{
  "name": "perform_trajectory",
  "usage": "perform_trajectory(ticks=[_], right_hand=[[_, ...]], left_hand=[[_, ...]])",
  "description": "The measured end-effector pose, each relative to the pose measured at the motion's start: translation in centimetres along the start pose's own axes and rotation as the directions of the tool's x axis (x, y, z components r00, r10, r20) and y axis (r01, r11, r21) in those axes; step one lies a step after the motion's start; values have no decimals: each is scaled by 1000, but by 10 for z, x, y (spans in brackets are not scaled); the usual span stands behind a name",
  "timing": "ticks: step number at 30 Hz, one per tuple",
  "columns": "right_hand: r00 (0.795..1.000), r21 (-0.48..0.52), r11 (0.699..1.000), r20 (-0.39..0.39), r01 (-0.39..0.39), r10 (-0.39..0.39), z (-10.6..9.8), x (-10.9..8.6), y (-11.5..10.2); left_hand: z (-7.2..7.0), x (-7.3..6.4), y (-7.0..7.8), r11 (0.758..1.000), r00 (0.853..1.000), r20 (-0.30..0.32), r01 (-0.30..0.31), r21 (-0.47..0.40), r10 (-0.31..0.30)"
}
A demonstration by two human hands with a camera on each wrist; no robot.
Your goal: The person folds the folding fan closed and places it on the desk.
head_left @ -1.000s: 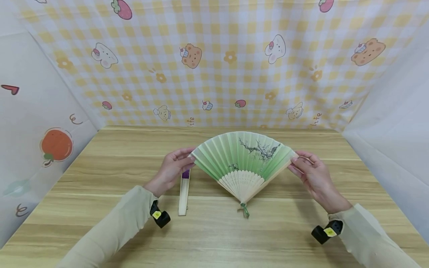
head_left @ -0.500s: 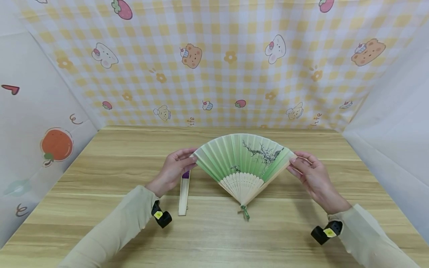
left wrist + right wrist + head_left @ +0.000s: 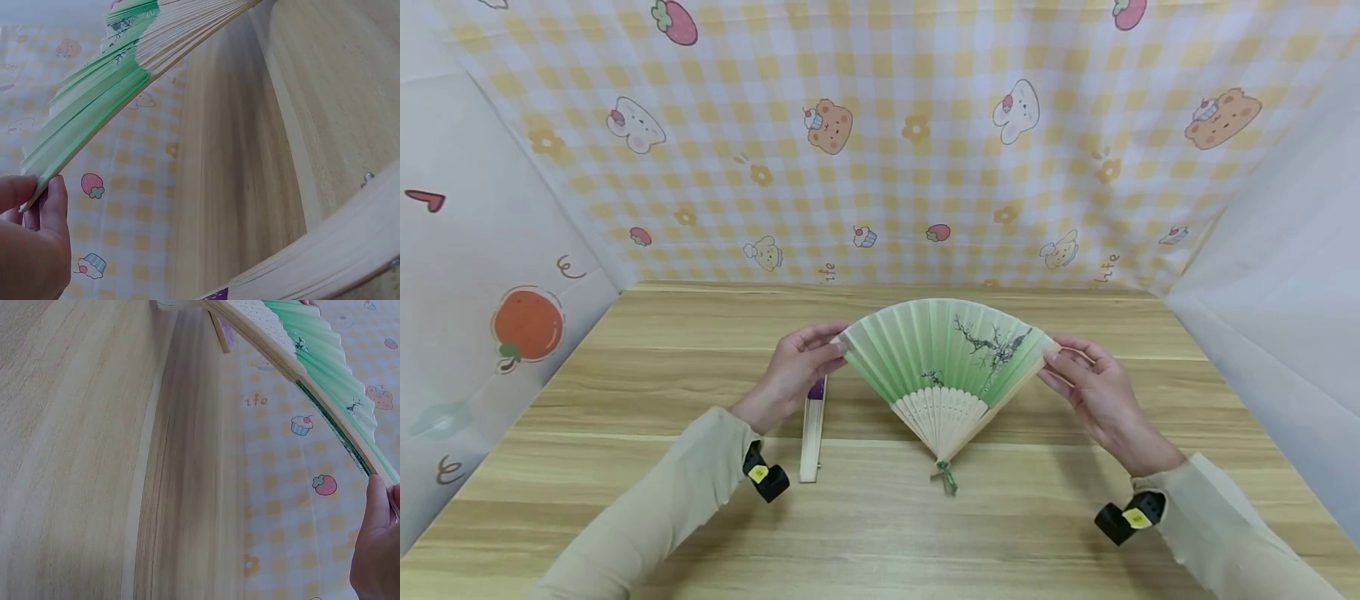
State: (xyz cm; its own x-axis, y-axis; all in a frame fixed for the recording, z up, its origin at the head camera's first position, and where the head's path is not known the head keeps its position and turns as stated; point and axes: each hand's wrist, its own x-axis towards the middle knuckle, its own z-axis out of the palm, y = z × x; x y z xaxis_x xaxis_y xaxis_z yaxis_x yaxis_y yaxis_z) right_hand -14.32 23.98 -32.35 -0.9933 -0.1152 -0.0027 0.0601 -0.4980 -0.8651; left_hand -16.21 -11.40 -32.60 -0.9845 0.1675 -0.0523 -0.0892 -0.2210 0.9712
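A green folding fan (image 3: 917, 350) with a dark blossom-branch print is spread in a wide arc over the table, its pale ribs meeting at a pivot with a green tassel (image 3: 947, 477) toward the front. My left hand (image 3: 792, 371) pinches the fan's left outer corner between thumb and fingers; the left wrist view shows this grip (image 3: 37, 231) too. On the opposite corner, my right hand (image 3: 1097, 392) pinches the outer guard stick, also visible in the right wrist view. Just beneath the left hand lies a folded fan (image 3: 812, 433) with pale ribs and a purple part, its far end hidden by that hand.
The wood-grain table (image 3: 880, 542) runs back to a yellow checked cloth (image 3: 880, 183) with cartoon prints. White cloth walls (image 3: 1285, 275) stand at the left and right sides. Each wrist carries a small black camera.
The left hand has moved slightly right, drawing its corner of the green fan inward, and the right hand has shifted slightly left. The spread is a little narrower; the folded fan stays put.
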Motion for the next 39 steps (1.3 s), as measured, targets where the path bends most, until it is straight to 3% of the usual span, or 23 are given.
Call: perform_trajectory(ticks=[24,39], right_hand=[[1000,-50,999,30,0,1,12,1,-2],[998,-97,995,56,1,5,21,2,-6]], left_hand=[[8,0,6,1000,1000,11,3,4,-3],[11,5,8,999,1000,19,-11,-39,12]])
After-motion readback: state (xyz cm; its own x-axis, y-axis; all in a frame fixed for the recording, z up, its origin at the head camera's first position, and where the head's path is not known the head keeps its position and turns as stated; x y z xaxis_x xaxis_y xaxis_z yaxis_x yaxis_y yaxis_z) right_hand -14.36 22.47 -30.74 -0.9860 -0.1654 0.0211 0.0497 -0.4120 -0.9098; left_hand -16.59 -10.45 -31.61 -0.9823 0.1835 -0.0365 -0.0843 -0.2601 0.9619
